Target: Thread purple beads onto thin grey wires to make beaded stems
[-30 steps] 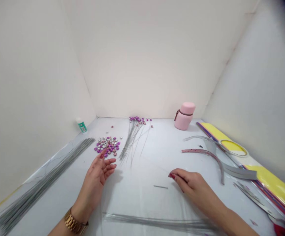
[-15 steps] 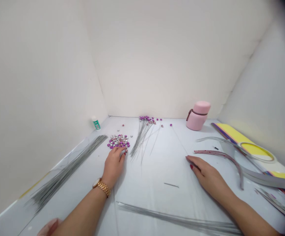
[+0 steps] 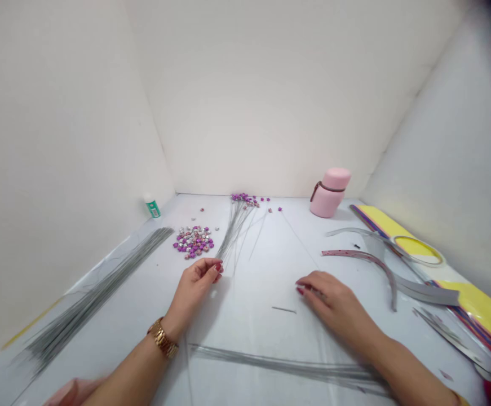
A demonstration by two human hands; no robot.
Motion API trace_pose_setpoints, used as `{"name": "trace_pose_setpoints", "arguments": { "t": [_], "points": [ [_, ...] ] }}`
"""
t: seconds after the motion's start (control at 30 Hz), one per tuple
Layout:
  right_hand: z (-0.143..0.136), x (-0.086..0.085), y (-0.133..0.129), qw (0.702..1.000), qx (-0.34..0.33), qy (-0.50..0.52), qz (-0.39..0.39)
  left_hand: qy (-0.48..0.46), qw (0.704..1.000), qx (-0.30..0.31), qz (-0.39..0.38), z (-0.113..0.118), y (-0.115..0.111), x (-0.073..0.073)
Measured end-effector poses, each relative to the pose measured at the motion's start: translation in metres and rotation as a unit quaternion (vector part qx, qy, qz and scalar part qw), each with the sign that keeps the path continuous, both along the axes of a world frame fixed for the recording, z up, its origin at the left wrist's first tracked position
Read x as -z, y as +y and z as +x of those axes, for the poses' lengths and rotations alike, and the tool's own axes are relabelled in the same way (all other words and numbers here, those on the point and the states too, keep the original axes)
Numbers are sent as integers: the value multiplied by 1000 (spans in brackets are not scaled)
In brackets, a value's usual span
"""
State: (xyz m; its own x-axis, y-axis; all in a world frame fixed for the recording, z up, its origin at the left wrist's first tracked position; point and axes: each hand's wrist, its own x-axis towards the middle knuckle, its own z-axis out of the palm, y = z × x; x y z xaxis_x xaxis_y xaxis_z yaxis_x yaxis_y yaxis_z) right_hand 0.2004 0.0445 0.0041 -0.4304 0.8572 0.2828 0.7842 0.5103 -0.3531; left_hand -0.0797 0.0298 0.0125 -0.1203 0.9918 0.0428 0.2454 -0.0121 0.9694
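My left hand (image 3: 198,282), a gold watch on its wrist, is raised just in front of a pile of small purple, pink and silver folded stars (image 3: 194,239). Its thumb and fingers are pinched together on what looks like one small star, mostly hidden by the fingertips. My right hand (image 3: 327,296) hovers over the table to the right, fingers loosely curled and thumb slightly apart, holding nothing I can see. Beyond it lies a thin wire with a purple star (image 3: 279,209) at its far end. Several star-tipped wires (image 3: 232,225) lie bunched behind my left hand.
Bundles of bare grey wires lie at the left (image 3: 105,293) and along the front (image 3: 279,363). A short metal pin (image 3: 284,309) is between my hands. A pink flask (image 3: 328,194) and a green-labelled bottle (image 3: 152,207) stand at the back. Curved strips (image 3: 367,256) and yellow sheets (image 3: 473,307) lie right.
My left hand has come away from the star pile toward me, its fingertips now pinched. My right hand has left the end of the star-tipped wire and moved left and nearer. The view has shifted slightly.
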Motion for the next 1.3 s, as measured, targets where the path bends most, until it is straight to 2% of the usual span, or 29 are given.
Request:
{"name": "trace_pose_setpoints", "arguments": {
  "t": [0.07, 0.13, 0.2, 0.3, 0.47, 0.53, 0.57, 0.6, 0.67, 0.7, 0.77, 0.93, 1.1, 1.3],
  "points": [
    [-16, -4, -12, 998, -41, -26, -36, -88, 994, 40, -50, 14, -9, 0],
    [-28, -1, -18, 996, -61, -67, -9, -259, 953, 81, -136, 27, -18, 1],
    [-34, 7, -18, 993, -70, -93, 23, -367, 903, 107, -195, 37, -24, 1],
    [-37, 17, -16, 992, -70, -100, 31, -410, 873, 128, -230, 44, -29, 1],
    [-35, 13, -21, 996, -31, -79, 1, -405, 872, 133, -241, 45, -32, 0],
    [-37, 7, -27, 997, -11, -11, -81, -409, 869, 130, -247, 46, -34, 0],
    [-38, 3, -29, 986, -7, 55, -159, -412, 866, 130, -252, 47, -34, 0],
    [-40, 1, -31, 961, -10, 130, -243, -414, 863, 131, -259, 48, -35, 0],
    [-43, -3, -34, 889, -21, 247, -385, -414, 859, 129, -274, 50, -37, 0],
    [-45, -4, -34, 863, -28, 270, -426, -412, 858, 126, -281, 51, -37, 0],
    [-46, -6, -35, 846, -34, 273, -456, -407, 859, 123, -286, 51, -37, -1],
    [-42, -11, -42, 886, -30, 274, -373, -396, 860, 151, -283, 53, -35, -2],
    [-43, -17, -52, 938, -100, 193, -269, -381, 864, 167, -284, 55, -37, -4],
    [-44, -15, -50, 942, -123, 195, -244, -370, 866, 172, -287, 56, -39, -3]
  ]
}}
